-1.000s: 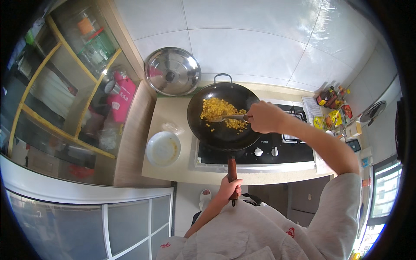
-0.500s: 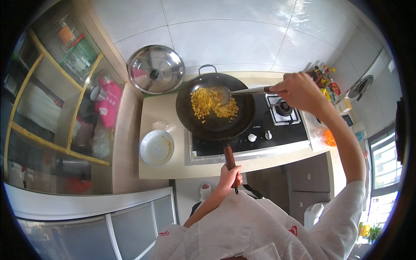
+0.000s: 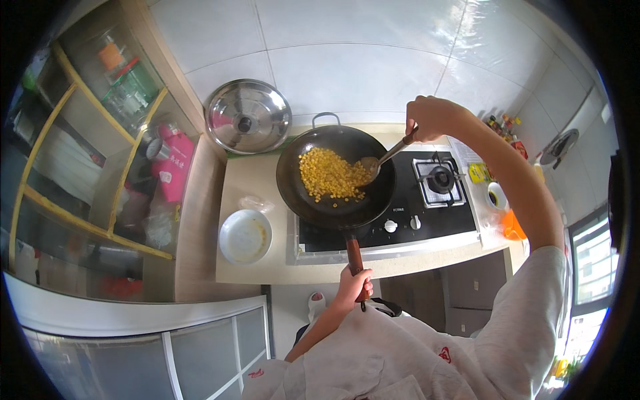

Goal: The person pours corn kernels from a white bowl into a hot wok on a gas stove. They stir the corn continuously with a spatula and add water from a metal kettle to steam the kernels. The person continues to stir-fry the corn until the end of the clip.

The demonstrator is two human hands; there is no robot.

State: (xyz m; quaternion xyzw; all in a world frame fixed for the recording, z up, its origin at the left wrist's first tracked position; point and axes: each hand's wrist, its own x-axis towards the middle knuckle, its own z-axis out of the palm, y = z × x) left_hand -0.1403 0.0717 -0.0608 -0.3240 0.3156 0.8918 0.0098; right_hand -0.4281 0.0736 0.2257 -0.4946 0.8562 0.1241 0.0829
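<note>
A dark wok (image 3: 313,207) sits over the left side of the black gas stove (image 3: 437,221). Yellow corn kernels (image 3: 330,173) lie heaped in it, mostly toward its left and middle. My left hand (image 3: 353,287) is wrapped round the wok's brown wooden handle (image 3: 355,255) at the near side. From the right, my right hand (image 3: 437,120) grips the handle of a metal spatula (image 3: 393,152) above the wok's right rim. The spatula's blade rests in the wok at the right edge of the corn, with some kernels against it.
Left of the wok, a white bowl (image 3: 245,237) and a crumpled clear plastic bag (image 3: 256,204) rest on the counter (image 3: 233,173). A steel lid (image 3: 248,117) leans on the tiled wall. The right burner (image 3: 440,180) is bare; bottles (image 3: 503,125) and an orange container (image 3: 513,225) lie beyond it.
My right hand has moved left and tilted the spatula more steeply. Its blade has shifted right and nearer me, to the corn's right edge. My left hand keeps its grip on the wok handle.
</note>
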